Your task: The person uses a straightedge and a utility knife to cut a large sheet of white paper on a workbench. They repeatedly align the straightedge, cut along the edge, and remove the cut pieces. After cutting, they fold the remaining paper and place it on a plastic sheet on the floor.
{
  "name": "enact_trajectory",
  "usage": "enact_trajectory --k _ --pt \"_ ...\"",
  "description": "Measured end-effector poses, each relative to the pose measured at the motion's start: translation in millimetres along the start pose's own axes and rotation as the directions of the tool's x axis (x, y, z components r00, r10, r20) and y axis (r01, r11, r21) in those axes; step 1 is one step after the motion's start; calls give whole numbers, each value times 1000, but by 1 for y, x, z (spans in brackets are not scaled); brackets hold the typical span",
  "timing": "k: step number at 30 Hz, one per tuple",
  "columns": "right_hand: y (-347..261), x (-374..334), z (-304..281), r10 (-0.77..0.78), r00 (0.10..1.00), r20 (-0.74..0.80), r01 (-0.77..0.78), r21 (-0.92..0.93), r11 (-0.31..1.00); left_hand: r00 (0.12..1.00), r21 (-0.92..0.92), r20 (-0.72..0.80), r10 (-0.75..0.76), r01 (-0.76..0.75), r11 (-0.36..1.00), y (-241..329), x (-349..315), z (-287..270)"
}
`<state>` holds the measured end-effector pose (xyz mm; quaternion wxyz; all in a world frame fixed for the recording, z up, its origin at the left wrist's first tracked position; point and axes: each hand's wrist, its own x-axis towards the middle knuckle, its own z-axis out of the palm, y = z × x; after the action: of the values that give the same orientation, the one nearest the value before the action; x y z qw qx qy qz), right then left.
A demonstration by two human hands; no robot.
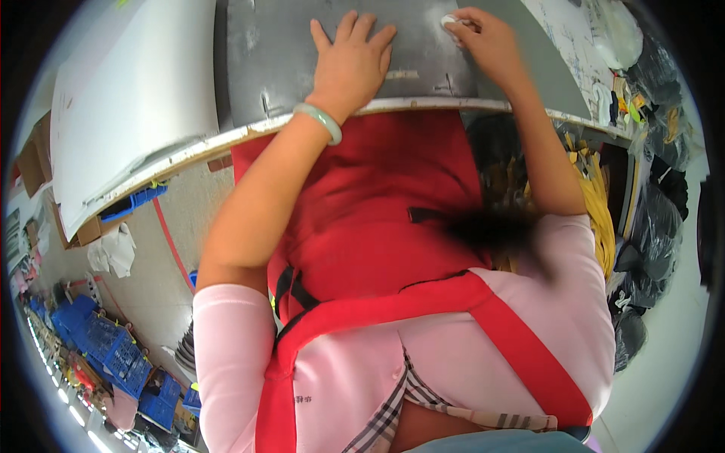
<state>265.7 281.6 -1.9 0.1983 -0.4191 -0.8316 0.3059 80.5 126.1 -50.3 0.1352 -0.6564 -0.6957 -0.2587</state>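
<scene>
A dark grey sheet (264,53) lies on the table, with whitish smudges and a few small marks on it. My left hand (351,64) is spread flat on this sheet, fingers apart, a pale green bangle (321,123) round its wrist. Farther right, near the sheet's right side, my right hand (491,45) pinches a small white rounded piece (449,21) that looks like chalk. Its fingers hide part of the piece, and a white smudge shows on the sheet beside it.
A large white sheet (136,83) covers the table's left part. The pale table edge (249,130) runs in front of my red apron (362,219). Blue crates (106,340) stand on the floor at left. Dark plastic bags (649,234) and yellow material (600,204) lie at right.
</scene>
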Motion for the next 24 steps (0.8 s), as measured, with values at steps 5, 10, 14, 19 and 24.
enact_trajectory --k 5,10,14,19,24 --pt "1 62 16 -242 965 -106 235 -73 969 992 -20 118 -37 40 999 0 -1 1" --pt "10 100 20 -369 929 -34 357 -194 914 989 -55 136 -48 56 997 1 0 0" --pt "5 106 28 -470 883 17 455 -284 844 988 -34 140 -64 70 997 0 0 -1" --pt "18 118 25 -473 880 42 453 -368 812 990 -53 128 -64 71 996 0 0 1" --pt "18 113 29 -59 997 -55 60 20 998 989 -44 125 -75 81 996 0 -2 1"
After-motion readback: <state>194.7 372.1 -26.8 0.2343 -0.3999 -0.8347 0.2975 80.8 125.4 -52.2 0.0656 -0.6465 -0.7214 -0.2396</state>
